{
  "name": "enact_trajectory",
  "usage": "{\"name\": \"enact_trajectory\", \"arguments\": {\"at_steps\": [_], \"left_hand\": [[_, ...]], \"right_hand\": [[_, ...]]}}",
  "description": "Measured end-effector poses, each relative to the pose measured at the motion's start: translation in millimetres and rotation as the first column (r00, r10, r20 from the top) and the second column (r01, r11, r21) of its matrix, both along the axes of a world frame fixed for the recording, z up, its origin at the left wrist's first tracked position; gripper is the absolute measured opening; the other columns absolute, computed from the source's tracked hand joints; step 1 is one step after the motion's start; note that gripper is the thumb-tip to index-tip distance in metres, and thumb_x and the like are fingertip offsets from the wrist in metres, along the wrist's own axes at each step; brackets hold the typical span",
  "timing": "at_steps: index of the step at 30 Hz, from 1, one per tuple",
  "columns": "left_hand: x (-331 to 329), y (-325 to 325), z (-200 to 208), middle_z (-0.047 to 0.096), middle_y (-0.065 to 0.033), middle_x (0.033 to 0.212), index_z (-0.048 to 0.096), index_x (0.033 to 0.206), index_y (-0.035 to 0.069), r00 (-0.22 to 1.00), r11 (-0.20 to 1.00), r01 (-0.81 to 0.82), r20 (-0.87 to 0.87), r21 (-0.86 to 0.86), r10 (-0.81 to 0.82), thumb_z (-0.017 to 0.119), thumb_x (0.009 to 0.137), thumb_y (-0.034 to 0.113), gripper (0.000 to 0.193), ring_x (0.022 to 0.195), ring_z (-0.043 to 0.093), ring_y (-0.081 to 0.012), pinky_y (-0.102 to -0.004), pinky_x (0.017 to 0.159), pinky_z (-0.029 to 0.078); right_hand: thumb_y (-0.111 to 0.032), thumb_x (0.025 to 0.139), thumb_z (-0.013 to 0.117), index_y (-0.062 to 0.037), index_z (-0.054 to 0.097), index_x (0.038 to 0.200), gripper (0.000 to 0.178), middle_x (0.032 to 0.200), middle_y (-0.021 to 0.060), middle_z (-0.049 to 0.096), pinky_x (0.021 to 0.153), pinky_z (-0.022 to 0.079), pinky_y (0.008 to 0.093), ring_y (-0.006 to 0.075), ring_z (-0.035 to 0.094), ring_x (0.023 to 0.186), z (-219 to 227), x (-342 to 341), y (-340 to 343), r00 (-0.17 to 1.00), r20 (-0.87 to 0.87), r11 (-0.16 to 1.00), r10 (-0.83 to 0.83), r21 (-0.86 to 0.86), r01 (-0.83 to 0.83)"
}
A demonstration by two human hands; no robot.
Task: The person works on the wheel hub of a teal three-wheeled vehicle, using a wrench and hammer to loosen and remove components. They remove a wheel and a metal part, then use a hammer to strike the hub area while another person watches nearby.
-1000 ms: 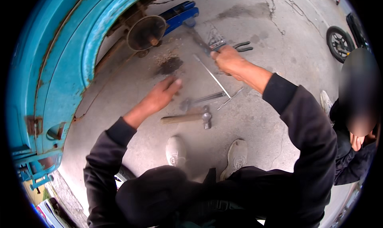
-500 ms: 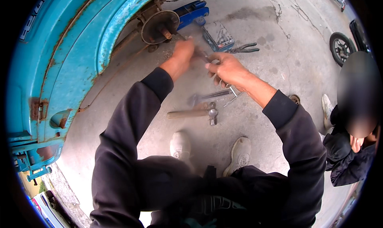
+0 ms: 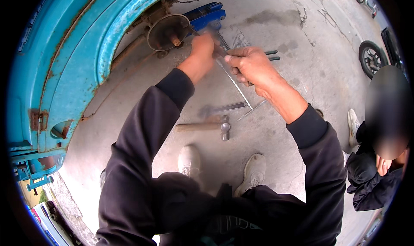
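My left hand is closed in front of the round hub plate with its rusty stub. A dark, narrow thing shows past its knuckles, too blurred to name. My right hand is closed just to its right, fingers curled around a dark piece between the two hands; its kind cannot be made out. Below my hands a T-handle wrench lies on the concrete. Beside it are a combination wrench and a ball-peen hammer with a wooden handle. Pliers show partly behind my right hand.
A turquoise, rusted vehicle body curves along the left. A blue floor jack stands beyond the hub, near a partly hidden tool case. On the right a person crouches, with a wheel farther back.
Both hands have moved slightly away and to the right, still closed. My right hand now covers more of the pliers, and more of the T-handle wrench shows. The view has shifted a little.
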State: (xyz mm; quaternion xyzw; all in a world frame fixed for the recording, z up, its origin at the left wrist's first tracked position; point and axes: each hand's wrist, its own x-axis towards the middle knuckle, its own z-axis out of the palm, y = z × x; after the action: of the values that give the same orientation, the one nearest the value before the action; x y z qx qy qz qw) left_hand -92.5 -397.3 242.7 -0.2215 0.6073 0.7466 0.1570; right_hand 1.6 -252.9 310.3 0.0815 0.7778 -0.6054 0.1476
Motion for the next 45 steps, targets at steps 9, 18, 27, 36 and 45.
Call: {"name": "enact_trajectory", "arguments": {"at_steps": [9, 18, 27, 36, 45], "left_hand": [[4.0, -12.6, 40.6, 0.052, -0.0081, 0.083, 0.046, 0.095, 0.005, 1.000, 0.969, -0.010, -0.019, 0.247, 0.015, 0.043, 0.107, 0.025, 0.023, 0.072, 0.053, -0.0272, -0.0453, 0.074, 0.049], [26.3, -63.5, 78.5, 0.052, -0.0002, 0.072, 0.046, 0.090, 0.010, 0.989, 0.911, 0.145, -0.067, 0.387, -0.129, 0.043, 0.108, 0.027, 0.025, 0.067, 0.057, -0.0194, -0.0330, 0.067, 0.054], [43.7, -113.0, 63.3, 0.049, 0.0015, 0.074, 0.047, 0.094, 0.013, 0.976, 0.884, 0.215, -0.073, 0.416, -0.203, 0.038, 0.108, 0.034, 0.027, 0.069, 0.056, -0.0177, -0.0326, 0.066, 0.052], [39.5, -98.5, 61.9, 0.053, 0.0008, 0.074, 0.050, 0.092, 0.013, 0.990, 0.957, 0.136, -0.069, 0.257, -0.122, 0.046, 0.106, 0.036, 0.028, 0.066, 0.054, -0.0175, -0.0313, 0.065, 0.047], [67.4, -144.5, 5.0, 0.060, -0.0051, 0.077, 0.052, 0.098, 0.010, 0.977, 0.973, 0.214, -0.005, 0.088, -0.214, 0.045, 0.104, 0.049, 0.040, 0.070, 0.065, -0.0234, -0.0334, 0.064, 0.054]], "right_hand": [[-0.012, 0.090, 0.061, 0.0045, 0.069, 0.091, 0.018, 0.086, 0.0262, 0.069, 0.080, 0.054, 0.0479, 0.0437, 0.067, 0.088, 36.2, 25.4, -32.2, 0.935, -0.315, 0.878, 0.161, 0.478, 0.009], [-0.006, 0.076, 0.066, 0.0070, 0.067, 0.093, 0.021, 0.066, 0.0193, 0.067, 0.057, 0.055, 0.0417, 0.0324, 0.071, 0.069, 54.7, 52.4, -70.4, 0.771, -0.417, 0.586, 0.481, 0.807, 0.071], [-0.010, 0.081, 0.065, 0.0135, 0.058, 0.124, 0.050, 0.077, 0.0196, 0.068, 0.053, 0.051, 0.0289, 0.0232, 0.069, 0.067, 22.1, 74.7, -103.8, 0.713, -0.503, 0.640, 0.488, 0.762, 0.099], [-0.030, 0.105, 0.049, 0.0006, 0.056, 0.113, 0.032, 0.069, 0.0016, 0.051, 0.041, 0.040, 0.0297, 0.0103, 0.050, 0.052, 34.6, 62.9, -91.4, 0.952, 0.291, 0.906, 0.092, -0.421, 0.042], [-0.021, 0.100, 0.053, 0.0078, 0.055, 0.133, 0.043, 0.063, 0.0155, 0.066, 0.055, 0.049, 0.0481, 0.0348, 0.067, 0.057, -67.4, 91.9, -135.3, 0.896, -0.333, 0.823, 0.294, 0.564, -0.061]]}}
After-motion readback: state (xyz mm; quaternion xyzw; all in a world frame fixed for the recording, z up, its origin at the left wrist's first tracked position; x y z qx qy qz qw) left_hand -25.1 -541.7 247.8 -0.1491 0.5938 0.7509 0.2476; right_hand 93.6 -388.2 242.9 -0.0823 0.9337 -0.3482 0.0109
